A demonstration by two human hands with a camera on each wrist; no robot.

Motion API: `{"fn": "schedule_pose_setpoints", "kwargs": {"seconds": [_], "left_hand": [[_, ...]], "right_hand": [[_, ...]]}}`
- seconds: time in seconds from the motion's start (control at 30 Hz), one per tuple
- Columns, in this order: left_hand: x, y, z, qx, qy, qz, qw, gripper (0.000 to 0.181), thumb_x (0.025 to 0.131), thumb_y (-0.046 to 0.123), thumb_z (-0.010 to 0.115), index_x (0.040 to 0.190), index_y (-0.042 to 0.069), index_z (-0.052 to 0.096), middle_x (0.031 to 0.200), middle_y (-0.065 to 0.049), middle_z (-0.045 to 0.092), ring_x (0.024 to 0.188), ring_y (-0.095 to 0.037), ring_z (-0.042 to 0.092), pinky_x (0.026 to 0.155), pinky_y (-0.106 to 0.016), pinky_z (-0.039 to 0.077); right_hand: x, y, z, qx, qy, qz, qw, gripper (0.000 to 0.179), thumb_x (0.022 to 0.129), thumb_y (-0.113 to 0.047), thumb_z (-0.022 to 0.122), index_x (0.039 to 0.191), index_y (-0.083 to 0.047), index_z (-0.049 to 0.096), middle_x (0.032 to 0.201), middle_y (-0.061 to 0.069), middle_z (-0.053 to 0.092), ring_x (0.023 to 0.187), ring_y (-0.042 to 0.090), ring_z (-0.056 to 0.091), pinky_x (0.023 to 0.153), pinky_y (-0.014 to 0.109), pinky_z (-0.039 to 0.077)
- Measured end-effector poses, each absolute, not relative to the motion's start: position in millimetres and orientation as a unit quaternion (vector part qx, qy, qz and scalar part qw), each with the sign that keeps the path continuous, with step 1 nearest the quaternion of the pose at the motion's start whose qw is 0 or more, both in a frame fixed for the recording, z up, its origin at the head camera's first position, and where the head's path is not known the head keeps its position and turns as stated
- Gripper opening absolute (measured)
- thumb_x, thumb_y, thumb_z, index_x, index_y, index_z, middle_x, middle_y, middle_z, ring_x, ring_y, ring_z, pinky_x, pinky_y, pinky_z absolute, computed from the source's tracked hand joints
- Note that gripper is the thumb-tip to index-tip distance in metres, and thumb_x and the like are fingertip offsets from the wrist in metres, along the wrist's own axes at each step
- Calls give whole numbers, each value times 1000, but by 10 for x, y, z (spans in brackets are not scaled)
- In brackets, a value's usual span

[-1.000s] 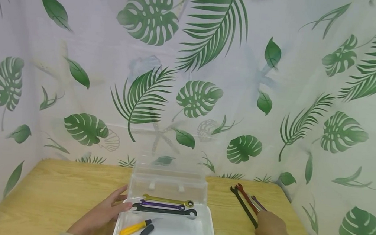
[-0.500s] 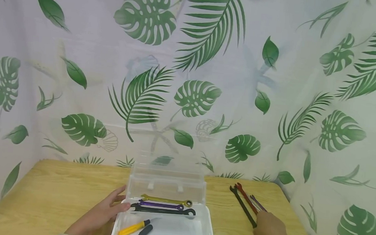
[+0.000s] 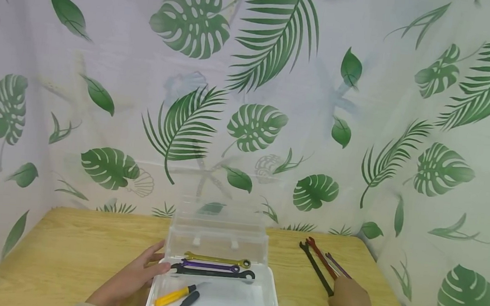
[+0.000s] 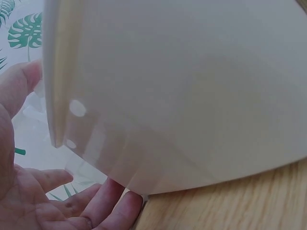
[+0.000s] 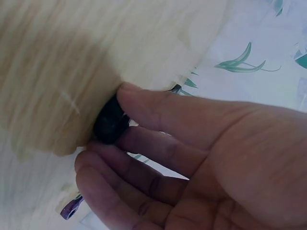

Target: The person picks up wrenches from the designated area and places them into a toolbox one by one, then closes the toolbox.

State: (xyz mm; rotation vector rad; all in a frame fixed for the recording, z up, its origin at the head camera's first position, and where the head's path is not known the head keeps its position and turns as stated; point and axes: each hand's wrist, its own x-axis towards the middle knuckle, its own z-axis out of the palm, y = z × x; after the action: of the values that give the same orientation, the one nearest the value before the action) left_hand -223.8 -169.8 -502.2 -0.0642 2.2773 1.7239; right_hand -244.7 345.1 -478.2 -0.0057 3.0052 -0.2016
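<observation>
A white plastic toolbox (image 3: 274, 291) with its clear lid (image 3: 217, 240) raised stands at the front middle of the table. My left hand (image 3: 135, 279) holds its left side, thumb at the rim and fingers low against the outer wall (image 4: 168, 110). A yellow wrench (image 3: 218, 259), a purple wrench (image 3: 210, 266) and a black wrench (image 3: 217, 273) lie across its back. On the table at right, my right hand (image 3: 351, 298) pinches the near end of another black wrench (image 5: 110, 122). A red wrench (image 3: 321, 257) and a small purple wrench (image 3: 336, 265) lie close by, partly hidden by the hand.
Two screwdrivers lie at the toolbox's left inside, one with a yellow handle (image 3: 173, 297) and one with a black handle (image 3: 185, 304). The wooden table (image 3: 89, 236) ends at a leaf-patterned curtain (image 3: 247, 124) behind and at both sides.
The view has shifted slightly. Both hands keep nearly the same place, the left at the toolbox and the right at the wrenches.
</observation>
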Motion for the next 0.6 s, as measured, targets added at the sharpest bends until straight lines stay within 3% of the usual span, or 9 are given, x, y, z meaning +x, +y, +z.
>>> {"fn": "schedule_pose_setpoints", "kwargs": {"seconds": [0.2,0.4,0.5,0.6], "left_hand": [[-2229,-1689,-5030,-23,790,596,139,91,97,57,65,165,16,22,157,-27,40,131,-44,54,102,-61,51],[-2179,-1669,-5001,-21,788,600,136,91,97,55,66,165,15,21,157,-27,38,133,-44,52,105,-62,48],[-2161,-1656,-4996,-23,790,598,137,92,97,57,65,165,15,21,157,-27,39,134,-44,51,106,-63,47],[-2140,-1650,-5004,-25,789,599,138,91,97,57,65,165,15,21,157,-27,39,134,-45,51,105,-63,47]], "right_hand": [[-2451,3442,-4851,16,994,-92,64,33,88,-23,80,69,-6,58,66,2,54,61,19,51,57,38,48],[-2480,3444,-4912,4,996,-60,68,27,89,-19,80,85,4,68,82,12,71,75,27,68,70,50,60],[-2479,3432,-4925,0,997,-52,61,28,87,-17,80,90,8,68,85,17,72,80,35,71,73,54,60],[-2462,3434,-4927,1,997,-49,58,28,87,-17,80,90,7,67,84,17,71,79,35,70,72,54,60]]}}
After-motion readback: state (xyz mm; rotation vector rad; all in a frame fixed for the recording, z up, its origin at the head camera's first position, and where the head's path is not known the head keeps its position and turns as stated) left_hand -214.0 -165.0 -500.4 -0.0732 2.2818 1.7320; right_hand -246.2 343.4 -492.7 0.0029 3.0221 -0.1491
